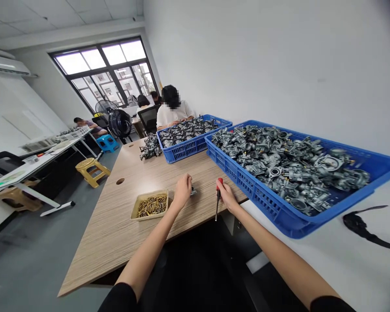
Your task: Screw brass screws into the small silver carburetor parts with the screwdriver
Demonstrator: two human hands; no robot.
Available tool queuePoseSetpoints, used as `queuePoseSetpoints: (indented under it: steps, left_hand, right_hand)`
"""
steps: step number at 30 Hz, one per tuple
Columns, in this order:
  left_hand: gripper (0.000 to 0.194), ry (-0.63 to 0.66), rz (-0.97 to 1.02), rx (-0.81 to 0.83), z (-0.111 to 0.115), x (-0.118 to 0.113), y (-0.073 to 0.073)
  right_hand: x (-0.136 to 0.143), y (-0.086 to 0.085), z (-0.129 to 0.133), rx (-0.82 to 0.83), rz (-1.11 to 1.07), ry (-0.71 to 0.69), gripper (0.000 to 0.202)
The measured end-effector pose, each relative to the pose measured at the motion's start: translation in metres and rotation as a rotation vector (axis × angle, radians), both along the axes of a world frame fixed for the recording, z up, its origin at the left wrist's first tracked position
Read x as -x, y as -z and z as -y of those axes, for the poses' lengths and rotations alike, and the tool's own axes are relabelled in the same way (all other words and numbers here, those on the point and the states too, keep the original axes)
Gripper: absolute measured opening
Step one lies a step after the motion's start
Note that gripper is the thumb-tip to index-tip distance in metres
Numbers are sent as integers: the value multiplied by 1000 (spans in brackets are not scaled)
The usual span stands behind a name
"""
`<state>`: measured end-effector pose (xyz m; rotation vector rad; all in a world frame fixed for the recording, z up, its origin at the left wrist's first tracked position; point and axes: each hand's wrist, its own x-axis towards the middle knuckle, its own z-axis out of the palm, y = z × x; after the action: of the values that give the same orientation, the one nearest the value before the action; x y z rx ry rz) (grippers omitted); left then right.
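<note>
Beyond the tan tray [134, 210] of small brass-coloured parts, my left hand [183, 190] is bent over the wooden tabletop, its fingers curled together. A small grey metal part [193, 191] shows just to the right of its fingers; whether they grip it is hidden. My right hand [226, 195] holds a screwdriver [219, 189] by its red handle, the shaft pointing down near the table's front edge. To the right, a large blue crate [263, 200] holds many grey metal carburetor-like parts.
A second blue crate [185, 151] of similar parts stands farther back, beside a loose pile [150, 147]. A person in white [173, 113] sits behind it. Left of the table are a yellow stool [92, 170], a blue stool [107, 143] and a black fan [120, 123].
</note>
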<state>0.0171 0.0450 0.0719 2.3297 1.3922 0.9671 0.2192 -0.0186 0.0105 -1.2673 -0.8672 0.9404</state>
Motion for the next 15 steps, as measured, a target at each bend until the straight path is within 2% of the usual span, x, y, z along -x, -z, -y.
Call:
queuePoseSetpoints:
  steps: [3, 5, 7, 9, 11, 12, 13, 15]
  left_hand:
    - [24, 112, 27, -2, 3, -3, 3]
    - [25, 140, 80, 14, 7, -3, 3]
    - [28, 114, 175, 21, 14, 0, 1]
    - [31, 36, 293, 2, 31, 7, -1]
    - [34, -51, 395, 13, 63, 17, 4]
    - [37, -80, 420, 53, 85, 21, 12]
    - [40, -113, 432, 111, 109, 24, 23]
    - [49, -144, 431, 248, 163, 25, 56]
  right_hand:
    - [1, -2, 3, 0, 105, -34, 58]
    - [3, -5, 4, 1, 168, -68, 57]
    - [7, -10, 5, 6, 230, -110, 53]
    - [12, -17, 7, 1, 304, -136, 46]
    - [19, -26, 9, -24, 398, -127, 37]
    - [23, -32, 10, -41, 442, -113, 33]
    - [27, -37, 10, -60, 496, -95, 30]
    - [39, -48, 11, -96, 650, -54, 27]
